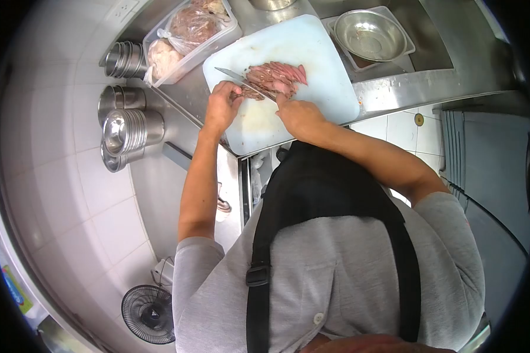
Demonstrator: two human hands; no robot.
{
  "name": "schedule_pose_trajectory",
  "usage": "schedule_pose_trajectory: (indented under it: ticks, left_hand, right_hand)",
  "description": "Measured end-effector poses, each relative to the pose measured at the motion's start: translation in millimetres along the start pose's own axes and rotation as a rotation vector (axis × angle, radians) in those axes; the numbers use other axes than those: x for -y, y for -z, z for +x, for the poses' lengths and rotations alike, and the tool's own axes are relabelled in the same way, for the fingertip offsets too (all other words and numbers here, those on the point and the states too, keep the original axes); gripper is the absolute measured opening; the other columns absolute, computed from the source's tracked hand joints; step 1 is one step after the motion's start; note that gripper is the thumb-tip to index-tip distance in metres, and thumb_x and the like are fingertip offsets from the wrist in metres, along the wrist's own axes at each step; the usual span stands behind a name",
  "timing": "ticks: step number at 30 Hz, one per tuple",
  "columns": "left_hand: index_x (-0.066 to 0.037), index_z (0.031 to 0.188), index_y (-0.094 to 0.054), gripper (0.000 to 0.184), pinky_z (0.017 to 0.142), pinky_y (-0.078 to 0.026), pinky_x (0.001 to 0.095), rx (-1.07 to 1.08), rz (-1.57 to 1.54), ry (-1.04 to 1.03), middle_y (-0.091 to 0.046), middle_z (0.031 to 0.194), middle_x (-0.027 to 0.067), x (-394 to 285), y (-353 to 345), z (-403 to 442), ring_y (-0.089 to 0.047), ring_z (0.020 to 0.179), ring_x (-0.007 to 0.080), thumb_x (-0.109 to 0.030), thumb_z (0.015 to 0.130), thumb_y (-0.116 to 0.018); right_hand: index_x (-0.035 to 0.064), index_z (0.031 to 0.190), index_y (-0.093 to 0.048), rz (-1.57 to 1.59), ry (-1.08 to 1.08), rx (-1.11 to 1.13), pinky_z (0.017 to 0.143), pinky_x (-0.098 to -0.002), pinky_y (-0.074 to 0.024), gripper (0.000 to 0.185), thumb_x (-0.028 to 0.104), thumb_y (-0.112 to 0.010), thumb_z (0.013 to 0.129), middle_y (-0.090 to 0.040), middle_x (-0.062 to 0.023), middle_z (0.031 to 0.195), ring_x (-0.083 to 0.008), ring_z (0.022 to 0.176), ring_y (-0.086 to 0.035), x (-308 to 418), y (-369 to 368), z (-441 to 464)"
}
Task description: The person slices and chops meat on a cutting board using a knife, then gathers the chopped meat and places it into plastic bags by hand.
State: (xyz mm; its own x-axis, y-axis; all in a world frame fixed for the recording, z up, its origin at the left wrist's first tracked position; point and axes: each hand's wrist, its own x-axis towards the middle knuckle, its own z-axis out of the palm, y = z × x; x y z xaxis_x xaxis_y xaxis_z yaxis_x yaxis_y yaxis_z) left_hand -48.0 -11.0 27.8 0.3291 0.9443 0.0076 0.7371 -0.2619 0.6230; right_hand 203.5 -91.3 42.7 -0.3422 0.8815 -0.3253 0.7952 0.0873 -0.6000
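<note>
On a white cutting board (327, 106) lies a pile of sliced meat (274, 75), reddish inside with browner edges. My right hand (302, 119) is closed around the handle of a knife (234, 75), whose blade points up and to the left along the near side of the pile. At the left end of the meat is my left hand (222, 106), its fingers bent and touching or close to the small pieces by the blade. Whether those fingers grip a piece is hidden.
A plastic tub (232, 30) of bagged meat stands beyond the board's left corner. At the right, a metal bowl (371, 36) sits in a tray by the sink. Stacked steel pots (147, 127) line the left wall, and a black fan (149, 313) is lower left.
</note>
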Motion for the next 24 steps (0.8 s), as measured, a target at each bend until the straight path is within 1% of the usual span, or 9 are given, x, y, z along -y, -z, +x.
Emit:
schedule_pose_trajectory:
  ticks: [3, 6, 9, 12, 15, 18, 21, 22, 24]
  left_hand:
    - [-0.004, 0.100, -0.067, 0.025, 0.087, -0.057, 0.0457, -0.020, 0.003, -0.049, -0.070, 0.104, 0.0137, 6, -1, -1, -0.069, 0.100, 0.0376, 0.001, 0.082, -0.085]
    - [-0.005, 0.097, -0.067, 0.023, 0.086, -0.056, 0.0462, -0.046, 0.029, -0.075, -0.070, 0.101, 0.0135, 8, -5, 1, -0.069, 0.099, 0.0375, -0.001, 0.083, -0.085]
    - [-0.005, 0.096, -0.067, 0.023, 0.087, -0.056, 0.0461, -0.056, 0.056, -0.081, -0.069, 0.099, 0.0134, 11, -6, 1, -0.068, 0.101, 0.0369, -0.004, 0.083, -0.085]
    - [-0.005, 0.095, -0.067, 0.024, 0.086, -0.056, 0.0461, -0.081, 0.094, -0.089, -0.069, 0.098, 0.0139, 7, -8, 0, -0.068, 0.100, 0.0370, -0.006, 0.082, -0.086]
    - [-0.005, 0.096, -0.067, 0.023, 0.085, -0.056, 0.0462, -0.082, 0.095, -0.039, -0.070, 0.100, 0.0146, 3, -6, -3, -0.070, 0.095, 0.0372, -0.006, 0.083, -0.086]
    - [-0.004, 0.099, -0.070, 0.021, 0.083, -0.058, 0.0450, -0.118, 0.082, -0.110, -0.072, 0.099, 0.0153, 3, 0, -1, -0.071, 0.089, 0.0349, -0.009, 0.086, -0.085]
    - [-0.002, 0.102, -0.072, 0.022, 0.082, -0.058, 0.0431, -0.395, 0.111, -0.042, -0.074, 0.098, 0.0159, 0, 3, 2, -0.072, 0.087, 0.0312, -0.013, 0.088, -0.085]
    - [0.000, 0.102, -0.074, 0.025, 0.081, -0.058, 0.0413, -0.425, 0.082, -0.053, -0.075, 0.096, 0.0158, -10, 9, 6, -0.073, 0.087, 0.0291, -0.016, 0.088, -0.087]
    - [-0.003, 0.100, -0.077, 0.026, 0.078, -0.057, 0.0412, -0.271, 0.098, -0.185, -0.076, 0.096, 0.0130, -27, 22, 17, -0.072, 0.086, 0.0260, -0.020, 0.086, -0.089]
  right_hand:
    - [-0.0065, 0.131, -0.053, 0.020, 0.021, -0.037, 0.086, -0.0573, -0.0577, 0.039, 0.025, -0.059, 0.109, -0.077, -0.0274, 0.101, -0.0469, 0.098, -0.075, 4, 15, -6]
    - [-0.0071, 0.134, -0.051, 0.130, 0.084, -0.193, 0.089, -0.0579, -0.0571, 0.041, 0.024, -0.059, 0.109, -0.076, -0.0300, 0.108, -0.0478, 0.102, -0.074, -24, -22, 16]
    - [-0.0058, 0.144, -0.047, 0.087, 0.005, 0.012, 0.094, -0.0582, -0.0556, 0.048, 0.024, -0.060, 0.109, -0.073, -0.0316, 0.119, -0.0483, 0.110, -0.072, -6, 18, 24]
    - [-0.0073, 0.153, -0.039, 0.120, 0.063, -0.128, 0.093, -0.0580, -0.0565, 0.059, 0.024, -0.061, 0.108, -0.074, -0.0308, 0.117, -0.0484, 0.109, -0.073, -19, -4, 7]
    - [-0.0115, 0.156, -0.034, 0.024, 0.139, -0.217, 0.088, -0.0565, -0.0583, 0.066, 0.022, -0.061, 0.107, -0.076, -0.0291, 0.110, -0.0471, 0.103, -0.075, -28, -13, 18]
    - [-0.0070, 0.124, -0.052, -0.002, 0.106, -0.197, 0.078, -0.0554, -0.0616, 0.028, 0.011, -0.053, 0.103, -0.077, -0.0287, 0.092, -0.0479, 0.087, -0.077, -7, -8, 7]
    - [-0.0051, 0.120, -0.052, -0.052, 0.095, -0.161, 0.073, -0.0541, -0.0621, 0.024, 0.008, -0.051, 0.100, -0.077, -0.0290, 0.090, -0.0439, 0.082, -0.079, -16, -28, 4]
    - [-0.0053, 0.119, -0.052, -0.048, 0.098, -0.140, 0.073, -0.0535, -0.0622, 0.022, 0.007, -0.051, 0.101, -0.077, -0.0291, 0.090, -0.0427, 0.083, -0.079, -16, -27, 3]
    - [-0.0053, 0.118, -0.052, -0.057, 0.086, -0.145, 0.073, -0.0528, -0.0622, 0.021, 0.007, -0.050, 0.101, -0.077, -0.0288, 0.090, -0.0423, 0.083, -0.079, -12, -23, 1]
